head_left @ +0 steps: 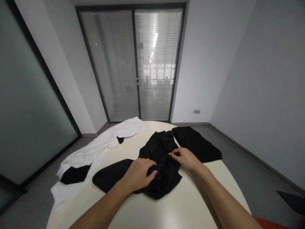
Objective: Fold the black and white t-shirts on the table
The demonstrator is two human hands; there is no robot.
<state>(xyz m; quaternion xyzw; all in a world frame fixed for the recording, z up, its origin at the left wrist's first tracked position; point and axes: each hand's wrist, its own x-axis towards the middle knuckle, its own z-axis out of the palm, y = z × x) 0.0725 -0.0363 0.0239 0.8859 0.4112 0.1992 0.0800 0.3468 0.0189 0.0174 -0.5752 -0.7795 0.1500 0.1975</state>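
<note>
A crumpled black garment [160, 178] lies bunched in the middle of the table, with one dark part stretching out to the left. My left hand [139, 173] rests over its left side, thumb and forefinger apart with black cloth showing between them. At the upper right edge of the garment, my right hand [186, 157] has thumb and fingertips drawn together in a pinch on the dark fabric. What kind of garment it is cannot be made out from the folds.
The round pale table [171, 210] bears a folded black cloth [196, 143] at the back right. A long white garment [95, 152] with black patches spreads along the left edge. Behind stand glass doors with blinds [154, 63] and grey-white walls.
</note>
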